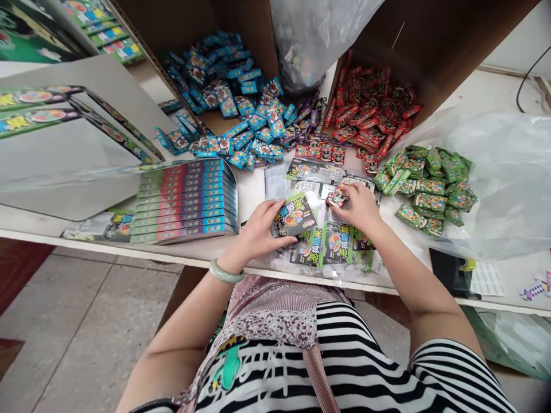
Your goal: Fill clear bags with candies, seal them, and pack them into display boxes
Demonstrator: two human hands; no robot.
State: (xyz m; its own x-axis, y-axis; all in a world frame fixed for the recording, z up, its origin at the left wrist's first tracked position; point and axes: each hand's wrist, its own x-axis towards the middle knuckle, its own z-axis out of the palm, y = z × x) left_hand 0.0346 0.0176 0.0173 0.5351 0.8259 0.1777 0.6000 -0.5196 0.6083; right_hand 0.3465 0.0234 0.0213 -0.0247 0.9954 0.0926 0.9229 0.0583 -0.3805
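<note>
My left hand (261, 232) is closed on a black and green printed packet (294, 215), thumb below and fingers at its upper left. Pinched between the fingers of my right hand (358, 207) is a small red candy box (338, 197), just right of the packet. Beneath both hands lie several flat printed packets (338, 244) in clear plastic, black with green and blue lettering. More flat packets (316, 169) are spread behind them. A short row of small red boxes (321, 152) sits beyond these.
Tipped cartons spill blue boxes (253, 123) and red boxes (370, 112); purple boxes (303, 123) lie between. Green boxes (434, 183) rest on a clear plastic bag (508, 183) at right. At left, a display tray (185, 201) holds stacked rows, beside a large open display box (64, 155).
</note>
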